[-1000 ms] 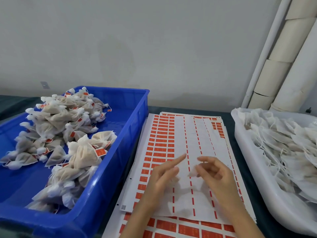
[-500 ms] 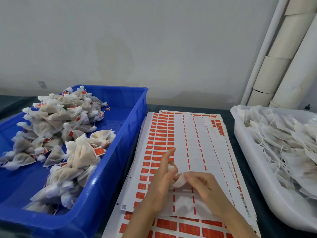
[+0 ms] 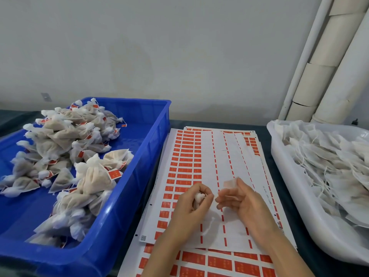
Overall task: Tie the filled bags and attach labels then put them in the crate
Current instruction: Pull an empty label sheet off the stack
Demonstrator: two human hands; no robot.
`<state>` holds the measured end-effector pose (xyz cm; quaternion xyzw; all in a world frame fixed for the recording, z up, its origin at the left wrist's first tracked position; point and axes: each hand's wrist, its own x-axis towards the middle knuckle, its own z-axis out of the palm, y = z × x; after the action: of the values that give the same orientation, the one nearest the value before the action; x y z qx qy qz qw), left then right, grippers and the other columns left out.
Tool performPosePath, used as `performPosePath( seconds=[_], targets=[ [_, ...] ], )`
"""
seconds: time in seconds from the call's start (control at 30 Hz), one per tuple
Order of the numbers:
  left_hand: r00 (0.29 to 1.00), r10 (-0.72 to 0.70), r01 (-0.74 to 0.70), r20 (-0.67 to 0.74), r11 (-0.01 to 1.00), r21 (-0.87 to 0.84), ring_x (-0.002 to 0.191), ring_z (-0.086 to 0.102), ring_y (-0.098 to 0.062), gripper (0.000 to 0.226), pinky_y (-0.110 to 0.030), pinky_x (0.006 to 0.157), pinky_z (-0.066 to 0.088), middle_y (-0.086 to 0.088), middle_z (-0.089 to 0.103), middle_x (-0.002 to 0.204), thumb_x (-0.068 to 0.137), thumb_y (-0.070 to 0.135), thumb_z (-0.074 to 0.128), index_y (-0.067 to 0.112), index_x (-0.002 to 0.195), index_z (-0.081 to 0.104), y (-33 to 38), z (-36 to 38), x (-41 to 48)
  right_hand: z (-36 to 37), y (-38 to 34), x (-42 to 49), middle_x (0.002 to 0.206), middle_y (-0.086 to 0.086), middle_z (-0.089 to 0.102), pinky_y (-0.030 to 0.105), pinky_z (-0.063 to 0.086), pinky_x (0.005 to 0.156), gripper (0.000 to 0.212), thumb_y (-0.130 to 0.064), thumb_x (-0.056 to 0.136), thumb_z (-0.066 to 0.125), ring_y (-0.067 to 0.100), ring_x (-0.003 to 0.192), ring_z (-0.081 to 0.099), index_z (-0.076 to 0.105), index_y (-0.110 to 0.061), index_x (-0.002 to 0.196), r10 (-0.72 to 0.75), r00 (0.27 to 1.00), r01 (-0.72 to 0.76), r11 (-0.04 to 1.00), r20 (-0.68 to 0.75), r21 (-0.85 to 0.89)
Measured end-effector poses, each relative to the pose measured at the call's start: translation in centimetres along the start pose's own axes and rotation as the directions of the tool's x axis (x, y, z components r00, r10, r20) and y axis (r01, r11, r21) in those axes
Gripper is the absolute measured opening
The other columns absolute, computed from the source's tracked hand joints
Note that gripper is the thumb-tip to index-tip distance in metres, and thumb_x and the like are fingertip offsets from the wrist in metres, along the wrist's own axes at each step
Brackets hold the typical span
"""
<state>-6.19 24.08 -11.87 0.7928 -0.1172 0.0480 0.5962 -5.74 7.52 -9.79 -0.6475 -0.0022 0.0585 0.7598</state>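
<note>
My left hand (image 3: 194,204) clenched round white bag (image 3: 199,197); my right hand (image 3: 242,202) pinches pale label (image 3: 229,183). Both over sticker sheets (image 3: 201,156), between blue crate (image 3: 127,196) and white tub (image 3: 295,186).

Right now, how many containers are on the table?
2. The blue crate stands on the left, holding tied, labelled bags. The white tray stands on the right, holding untied bags. Others may be outside the picture.
</note>
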Motion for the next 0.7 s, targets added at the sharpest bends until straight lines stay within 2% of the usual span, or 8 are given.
performPosePath(
  seconds=[0.07, 0.13, 0.2, 0.3, 0.43, 0.53, 0.7],
  targets=[
    [1.0, -0.002, 0.003, -0.027, 1.0, 0.009, 0.097, 0.057, 0.002, 0.007, -0.005, 0.072, 0.046, 0.023, 0.06, 0.094, 0.093, 0.034, 0.059, 0.04, 0.089, 0.059, 0.1, -0.1, 0.1, -0.2, 0.0, 0.2, 0.09, 0.015, 0.073, 0.036, 0.048, 0.082, 0.049, -0.053, 0.083, 0.047, 0.032, 0.08, 0.07, 0.076, -0.013, 0.085, -0.005, 0.997, 0.005, 1.0, -0.071, 0.0],
    [1.0, 0.0, 0.0, -0.027, 1.0, 0.017, 0.099, 0.056, 0.004, 0.007, -0.004, 0.073, 0.045, 0.026, 0.06, 0.096, 0.091, 0.035, 0.061, 0.041, 0.089, 0.059, 0.1, -0.1, 0.1, -0.4, 0.0, 0.3, 0.09, 0.006, 0.075, 0.036, 0.048, 0.082, 0.045, -0.054, 0.081, 0.047, 0.026, 0.08, 0.071, 0.073, -0.018, 0.093, -0.028, 0.988, 0.02, 0.998, -0.154, -0.054],
    [1.0, 0.006, -0.005, -0.009, 0.999, 0.033, 0.101, 0.056, 0.005, 0.005, -0.004, 0.074, 0.045, 0.027, 0.06, 0.097, 0.09, 0.035, 0.063, 0.04, 0.089, 0.06, 0.1, 0.0, 0.0, -0.5, 0.1, 0.5, 0.088, -0.004, 0.075, 0.03, 0.049, 0.076, 0.039, -0.052, 0.082, 0.051, 0.015, 0.08, 0.071, 0.069, -0.022, 0.099, -0.08, 0.963, 0.047, 0.991, -0.258, -0.129],
    [0.999, 0.009, -0.011, 0.037, 0.999, 0.053, 0.099, 0.056, 0.005, 0.006, -0.004, 0.075, 0.045, 0.029, 0.061, 0.095, 0.089, 0.034, 0.064, 0.039, 0.088, 0.061, 0.3, 0.2, 0.0, -0.7, 0.3, 0.3, 0.086, -0.016, 0.071, 0.013, 0.046, 0.063, 0.014, -0.039, 0.085, 0.063, 0.002, 0.081, 0.067, 0.066, -0.028, 0.093, -0.216, 0.907, 0.115, 0.953, -0.362, -0.281],
    [0.995, 0.018, -0.023, 0.094, 0.998, 0.059, 0.093, 0.058, 0.0, 0.009, -0.006, 0.076, 0.045, 0.025, 0.063, 0.09, 0.089, 0.03, 0.065, 0.039, 0.086, 0.063, 0.4, 0.2, -0.1, -0.6, 1.1, 0.0, 0.087, -0.025, 0.068, 0.011, 0.046, 0.069, 0.005, -0.031, 0.083, 0.069, -0.004, 0.087, 0.062, 0.068, -0.032, 0.088, -0.295, 0.93, 0.177, 0.882, -0.218, -0.437],
    [0.996, 0.021, -0.028, 0.088, 0.997, 0.072, 0.093, 0.058, -0.002, 0.007, -0.007, 0.076, 0.045, 0.024, 0.063, 0.089, 0.089, 0.031, 0.065, 0.038, 0.087, 0.064, 0.4, 0.3, -0.1, -0.5, 1.5, 0.2, 0.081, -0.026, 0.068, 0.007, 0.046, 0.065, 0.011, -0.024, 0.081, 0.073, -0.005, 0.083, 0.063, 0.069, -0.034, 0.082, -0.308, 0.944, 0.196, 0.812, -0.119, -0.55],
    [0.997, 0.038, -0.043, 0.067, 0.996, 0.075, 0.093, 0.058, -0.001, 0.007, -0.008, 0.076, 0.045, 0.023, 0.064, 0.089, 0.089, 0.032, 0.066, 0.039, 0.087, 0.064, 0.2, 0.4, 0.0, -0.6, 1.7, 0.3, 0.081, -0.028, 0.068, 0.008, 0.049, 0.067, 0.018, -0.022, 0.081, 0.073, -0.004, 0.083, 0.064, 0.069, -0.039, 0.082, -0.297, 0.955, 0.229, 0.766, -0.015, -0.601]
  ],
)
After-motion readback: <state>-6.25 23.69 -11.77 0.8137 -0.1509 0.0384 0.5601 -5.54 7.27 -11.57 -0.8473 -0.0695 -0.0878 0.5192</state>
